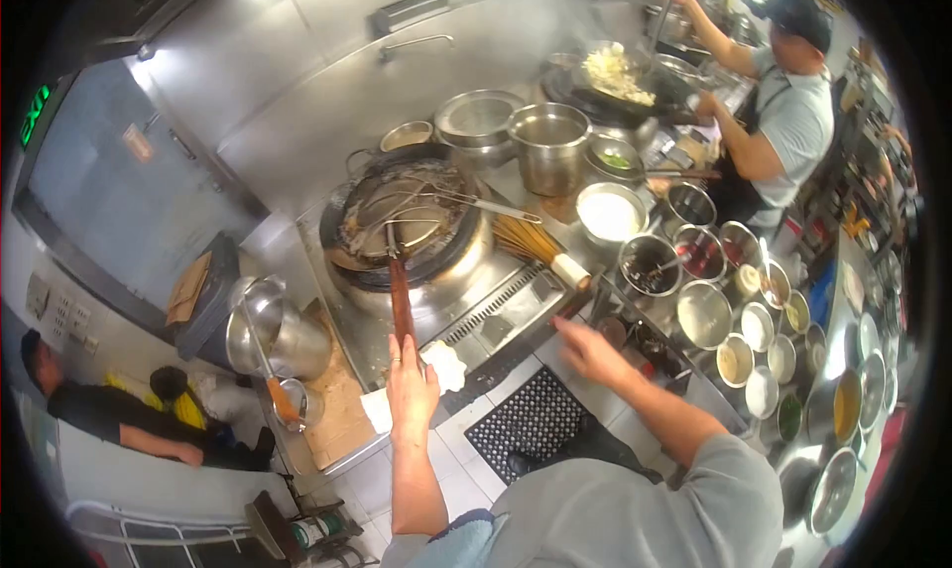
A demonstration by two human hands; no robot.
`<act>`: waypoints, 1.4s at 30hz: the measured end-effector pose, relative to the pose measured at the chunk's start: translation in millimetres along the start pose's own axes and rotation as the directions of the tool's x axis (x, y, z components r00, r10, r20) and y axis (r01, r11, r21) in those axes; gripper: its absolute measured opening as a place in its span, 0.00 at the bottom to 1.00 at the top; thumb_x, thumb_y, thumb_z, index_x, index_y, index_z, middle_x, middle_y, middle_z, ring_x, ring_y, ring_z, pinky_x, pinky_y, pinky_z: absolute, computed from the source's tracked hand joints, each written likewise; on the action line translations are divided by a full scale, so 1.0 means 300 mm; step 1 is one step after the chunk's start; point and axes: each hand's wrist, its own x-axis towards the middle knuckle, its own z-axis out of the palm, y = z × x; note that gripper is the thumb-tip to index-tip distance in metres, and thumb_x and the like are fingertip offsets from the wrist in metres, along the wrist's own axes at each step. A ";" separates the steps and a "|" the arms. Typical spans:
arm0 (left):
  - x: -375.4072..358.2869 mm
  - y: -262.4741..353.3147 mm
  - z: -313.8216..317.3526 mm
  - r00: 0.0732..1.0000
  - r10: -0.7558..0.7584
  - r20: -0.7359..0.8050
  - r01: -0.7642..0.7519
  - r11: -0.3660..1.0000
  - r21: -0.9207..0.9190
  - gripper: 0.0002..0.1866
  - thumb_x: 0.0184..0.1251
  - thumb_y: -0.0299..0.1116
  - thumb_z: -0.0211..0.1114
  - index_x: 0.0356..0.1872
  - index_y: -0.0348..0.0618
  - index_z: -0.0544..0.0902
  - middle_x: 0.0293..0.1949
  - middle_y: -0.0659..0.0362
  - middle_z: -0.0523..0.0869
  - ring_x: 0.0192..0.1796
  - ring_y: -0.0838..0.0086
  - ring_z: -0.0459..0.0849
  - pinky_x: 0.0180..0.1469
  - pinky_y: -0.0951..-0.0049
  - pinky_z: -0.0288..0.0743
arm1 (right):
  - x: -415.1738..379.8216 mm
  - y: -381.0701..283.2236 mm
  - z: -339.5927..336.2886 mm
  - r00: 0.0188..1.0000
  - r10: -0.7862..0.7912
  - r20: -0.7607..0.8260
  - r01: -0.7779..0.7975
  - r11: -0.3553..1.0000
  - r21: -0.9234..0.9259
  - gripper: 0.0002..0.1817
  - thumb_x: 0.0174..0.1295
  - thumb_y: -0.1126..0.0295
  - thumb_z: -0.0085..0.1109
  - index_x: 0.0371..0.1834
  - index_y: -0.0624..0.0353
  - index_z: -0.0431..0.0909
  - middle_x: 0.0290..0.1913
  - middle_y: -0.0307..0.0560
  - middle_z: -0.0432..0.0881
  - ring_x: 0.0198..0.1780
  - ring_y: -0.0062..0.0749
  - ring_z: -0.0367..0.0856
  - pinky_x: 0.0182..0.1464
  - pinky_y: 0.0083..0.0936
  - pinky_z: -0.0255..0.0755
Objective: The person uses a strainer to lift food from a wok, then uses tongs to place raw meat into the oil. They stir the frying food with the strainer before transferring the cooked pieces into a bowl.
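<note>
My left hand (409, 384) is closed round the lower end of a long wooden handle (400, 295). That handle runs up to a dark wok (382, 211) sitting on the round burner. Across the wok lies a wire strainer (496, 208) with a metal handle. A white cloth (444, 367) is bunched beside my left fingers. My right hand (592, 355) hangs over the stove's front edge, slightly blurred, fingers stretched out and holding nothing. Just beyond it a bamboo wok brush (526, 241) rests on the steel top.
Pots and seasoning bowls (704, 313) crowd the right side. A metal bucket (283, 342) stands left of the stove. A co-worker (788, 102) tosses food in another wok (610, 87); another person (109, 404) is at far left. A black mat (526, 419) covers floor tiles.
</note>
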 end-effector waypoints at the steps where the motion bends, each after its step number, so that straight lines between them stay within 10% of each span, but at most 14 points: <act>1: -0.024 0.007 0.006 0.999 0.026 -0.036 -0.023 0.998 0.061 0.32 0.57 0.27 0.64 0.66 0.37 0.67 0.72 0.40 0.56 0.66 0.44 0.67 0.67 0.54 0.62 | -0.185 0.083 0.035 0.936 0.208 0.284 -0.212 0.977 -0.017 0.31 0.57 0.69 0.61 0.66 0.56 0.65 0.51 0.64 0.77 0.55 0.57 0.74 0.58 0.40 0.69; 2: -0.044 0.021 0.012 0.995 0.063 -0.072 -0.054 0.991 0.120 0.32 0.57 0.27 0.64 0.66 0.37 0.67 0.72 0.39 0.55 0.68 0.43 0.63 0.70 0.54 0.59 | -0.330 0.068 0.009 0.664 0.542 0.514 -0.523 0.829 -0.199 0.30 0.59 0.64 0.60 0.66 0.55 0.67 0.53 0.63 0.78 0.56 0.57 0.75 0.59 0.40 0.70; 5: -0.120 0.123 0.025 0.968 0.217 -0.129 -0.214 0.976 0.032 0.30 0.58 0.26 0.64 0.64 0.36 0.69 0.73 0.39 0.51 0.72 0.43 0.55 0.71 0.52 0.53 | -1.069 0.399 0.095 0.197 0.922 0.332 -0.731 0.364 -0.577 0.29 0.58 0.57 0.61 0.63 0.56 0.71 0.56 0.56 0.78 0.57 0.47 0.76 0.58 0.40 0.70; 7: -0.191 0.266 0.025 0.951 0.307 0.022 -0.299 0.938 -0.176 0.30 0.58 0.27 0.63 0.64 0.35 0.69 0.72 0.40 0.54 0.72 0.43 0.56 0.71 0.52 0.53 | -1.453 0.519 0.096 -0.137 0.990 -0.021 -0.966 -0.129 0.224 0.25 0.58 0.60 0.61 0.58 0.57 0.73 0.51 0.53 0.79 0.51 0.45 0.78 0.51 0.38 0.74; 8: -0.214 0.298 0.071 0.908 0.401 0.119 -0.366 0.899 -0.238 0.29 0.58 0.28 0.63 0.64 0.36 0.70 0.72 0.40 0.56 0.71 0.43 0.59 0.70 0.54 0.56 | -1.584 0.603 0.125 -0.250 0.952 -0.176 -0.587 -0.005 0.810 0.23 0.58 0.62 0.62 0.56 0.58 0.74 0.48 0.51 0.80 0.47 0.43 0.79 0.48 0.37 0.75; 9: -0.253 0.377 0.085 0.832 0.519 0.198 -0.445 0.836 -0.322 0.27 0.59 0.29 0.63 0.61 0.36 0.73 0.70 0.40 0.61 0.68 0.45 0.66 0.67 0.56 0.62 | -1.693 0.741 0.172 -0.309 0.888 -0.340 -0.182 0.295 0.938 0.21 0.58 0.63 0.62 0.54 0.59 0.75 0.46 0.50 0.81 0.44 0.42 0.80 0.44 0.36 0.77; 10: -0.284 0.435 0.138 0.714 0.628 0.309 -0.510 0.770 -0.385 0.26 0.59 0.29 0.64 0.60 0.36 0.74 0.68 0.40 0.64 0.67 0.46 0.68 0.67 0.57 0.63 | -1.443 0.366 -0.113 -0.607 0.774 -0.182 -0.256 0.026 0.966 0.16 0.58 0.66 0.62 0.48 0.58 0.75 0.40 0.50 0.79 0.41 0.40 0.80 0.39 0.37 0.78; 11: -0.316 0.481 0.187 0.584 0.706 0.402 -0.552 0.708 -0.441 0.25 0.59 0.29 0.64 0.59 0.35 0.75 0.66 0.40 0.67 0.65 0.46 0.70 0.66 0.57 0.65 | -1.521 0.470 -0.102 -0.592 0.749 -0.297 -0.008 0.363 0.932 0.14 0.60 0.65 0.60 0.46 0.58 0.74 0.37 0.50 0.78 0.36 0.38 0.80 0.34 0.33 0.77; 12: -0.355 0.533 0.240 0.459 0.752 0.474 -0.574 0.658 -0.487 0.24 0.58 0.30 0.65 0.57 0.35 0.77 0.65 0.40 0.70 0.64 0.47 0.72 0.65 0.58 0.66 | -1.583 0.580 -0.148 -0.692 0.601 -0.400 -0.442 0.086 0.893 0.14 0.59 0.66 0.57 0.46 0.59 0.73 0.34 0.47 0.79 0.31 0.37 0.80 0.31 0.31 0.77; 18: -0.628 0.855 0.554 -0.048 0.785 0.617 -0.291 0.580 -0.761 0.20 0.59 0.32 0.66 0.52 0.34 0.79 0.53 0.42 0.81 0.52 0.58 0.83 0.56 0.65 0.76 | -1.501 0.397 -0.273 -0.613 0.527 -0.589 -0.647 0.093 0.757 0.22 0.49 0.59 0.61 0.41 0.66 0.81 0.34 0.57 0.84 0.39 0.46 0.85 0.45 0.36 0.75; 21: -0.709 0.991 0.712 -0.183 0.722 0.668 -0.467 0.534 -0.705 0.21 0.60 0.33 0.65 0.53 0.33 0.79 0.49 0.43 0.84 0.46 0.62 0.86 0.50 0.68 0.78 | -1.526 0.323 -0.210 -0.459 0.652 -0.604 -0.622 0.250 0.742 0.21 0.49 0.57 0.66 0.38 0.65 0.82 0.33 0.53 0.85 0.35 0.40 0.85 0.40 0.31 0.76; 28: -0.985 1.182 1.034 -0.059 0.893 0.446 -0.431 0.380 -0.818 0.20 0.58 0.34 0.66 0.51 0.33 0.80 0.33 0.43 0.85 0.32 0.63 0.85 0.38 0.65 0.77 | -1.542 0.089 -0.256 -0.032 0.971 -0.237 0.113 0.239 0.964 0.10 0.61 0.65 0.63 0.37 0.60 0.82 0.28 0.37 0.80 0.24 0.21 0.75 0.28 0.20 0.71; 38: -0.994 1.268 0.927 0.056 0.914 0.402 -0.383 0.391 -0.837 0.13 0.49 0.30 0.67 0.37 0.37 0.80 0.32 0.48 0.82 0.38 0.58 0.82 0.43 0.64 0.76 | -1.479 0.121 -0.265 -0.520 0.770 -0.369 -0.102 0.373 0.922 0.12 0.59 0.61 0.65 0.34 0.58 0.79 0.25 0.36 0.76 0.24 0.22 0.73 0.24 0.21 0.68; 42: -0.839 1.103 0.884 0.083 0.944 0.321 -0.430 0.324 -0.843 0.20 0.51 0.30 0.66 0.48 0.41 0.78 0.45 0.46 0.80 0.52 0.56 0.78 0.55 0.61 0.72 | -1.466 0.112 -0.201 -0.202 0.945 -0.258 -0.146 0.232 0.962 0.06 0.60 0.64 0.61 0.33 0.52 0.77 0.20 0.34 0.71 0.20 0.21 0.70 0.20 0.24 0.65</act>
